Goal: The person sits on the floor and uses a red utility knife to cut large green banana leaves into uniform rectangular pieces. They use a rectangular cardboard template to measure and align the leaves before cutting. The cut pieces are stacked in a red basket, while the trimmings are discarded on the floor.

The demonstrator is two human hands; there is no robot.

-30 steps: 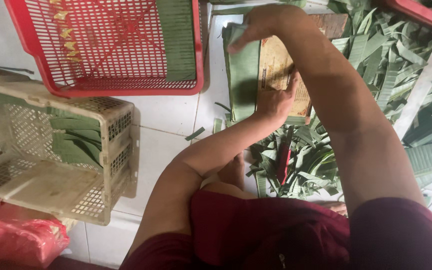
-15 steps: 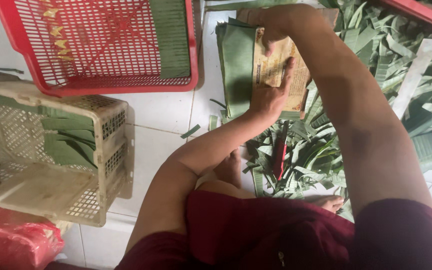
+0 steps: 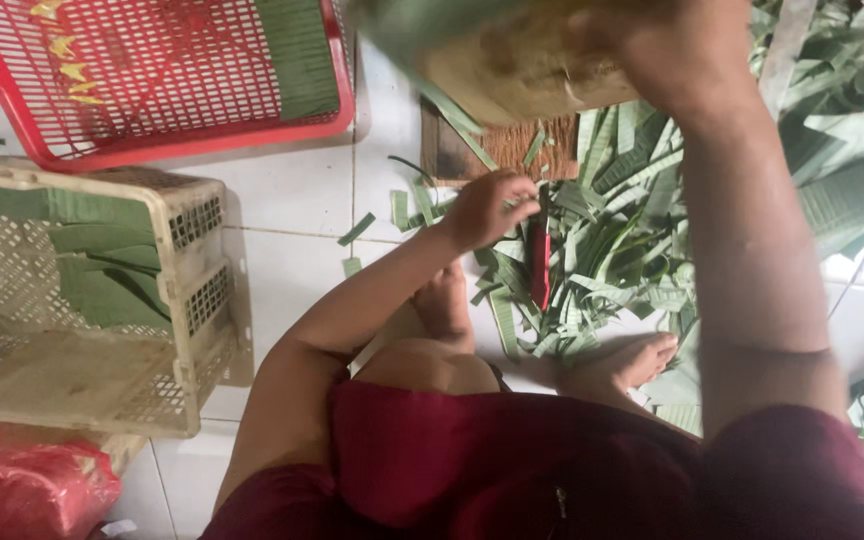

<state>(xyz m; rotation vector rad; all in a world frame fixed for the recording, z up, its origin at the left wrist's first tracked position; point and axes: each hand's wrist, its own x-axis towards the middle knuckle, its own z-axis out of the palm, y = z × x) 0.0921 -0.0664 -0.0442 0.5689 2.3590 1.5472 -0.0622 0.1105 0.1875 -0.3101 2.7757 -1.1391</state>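
Two hands: knife point(image 3: 540, 262), leaf stack point(image 3: 512, 50)

A white tiled floor point(image 3: 292, 215) carries everything. At its far left edge sits a red plastic crate point(image 3: 152, 75) with a mesh bottom, a folded green leaf inside it. Just nearer, along the left edge, lies a beige plastic crate point(image 3: 92, 300) tipped on its side, holding green leaves. A red plastic bag point(image 3: 22, 490) rests in the near left corner. Across the right half spreads a heap of cut green leaf strips point(image 3: 632, 220), with a red-handled knife point(image 3: 540, 262) lying on them and a brown wooden board point(image 3: 497, 150) beside. Loose leaf scraps point(image 3: 357, 230) dot the middle tiles.
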